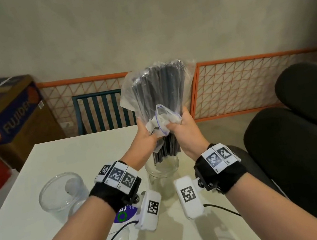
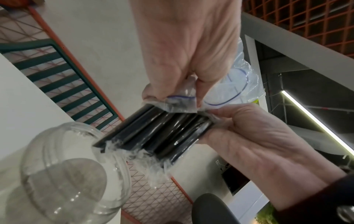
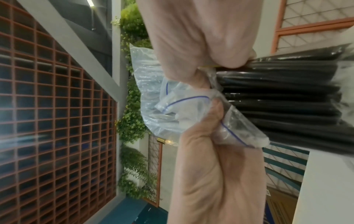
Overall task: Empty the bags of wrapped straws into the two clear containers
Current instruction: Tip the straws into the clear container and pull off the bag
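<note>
Both hands, left hand (image 1: 144,135) and right hand (image 1: 184,129), are gripping the bag (image 1: 157,91)'s mouth; straws (image 1: 165,149) below are entering the container (image 1: 162,169).

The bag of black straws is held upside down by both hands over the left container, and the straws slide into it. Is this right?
Not quite: it is the right container, not the left container. The head view shows both hands, left hand and right hand, gripping the upturned bag there, with the straws sliding down into it. The left one stands apart.
</note>
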The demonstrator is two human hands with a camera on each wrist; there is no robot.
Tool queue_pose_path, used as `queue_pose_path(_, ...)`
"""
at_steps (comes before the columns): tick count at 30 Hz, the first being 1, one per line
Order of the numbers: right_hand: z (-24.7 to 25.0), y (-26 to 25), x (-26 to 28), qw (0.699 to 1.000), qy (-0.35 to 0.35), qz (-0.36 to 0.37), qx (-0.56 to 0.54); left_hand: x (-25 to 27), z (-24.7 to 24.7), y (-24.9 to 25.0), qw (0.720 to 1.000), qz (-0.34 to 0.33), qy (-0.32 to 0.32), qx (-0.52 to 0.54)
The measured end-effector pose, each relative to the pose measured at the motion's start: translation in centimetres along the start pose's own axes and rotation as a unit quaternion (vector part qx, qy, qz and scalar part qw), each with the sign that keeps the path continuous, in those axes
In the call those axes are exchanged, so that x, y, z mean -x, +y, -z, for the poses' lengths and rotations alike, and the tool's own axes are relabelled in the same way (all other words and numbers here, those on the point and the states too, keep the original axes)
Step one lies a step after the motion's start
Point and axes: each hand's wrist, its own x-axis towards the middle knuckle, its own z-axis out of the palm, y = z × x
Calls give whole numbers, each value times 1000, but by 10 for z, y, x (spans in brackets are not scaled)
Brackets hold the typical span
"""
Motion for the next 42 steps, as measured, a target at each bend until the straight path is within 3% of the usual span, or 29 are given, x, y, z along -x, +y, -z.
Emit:
queue_pose_path(7,-2,19,-9,995,-20,-41,-91,-2,2,-17,998,22,48,45)
queue_pose_path(14,-1,30,-19,990,-25,-40,-130,-8,7,-21,998,16,47,47)
queue_pose_path(27,14,64,-17,992,-26,-70,-104,3,2,-45,995,86,51,9)
queue_pose_path(30,22,68,-16,996,-56,-53,-34,5,9,-45,993,100,33,-43)
queue_pose_path(35,32,53,-10,987,-93,-18,129,12,31,-29,981,139,-77,-115)
queue_pose_path(42,53,16,-13,930,-242,-64,268,19,55,-3,962,190,-144,-135)
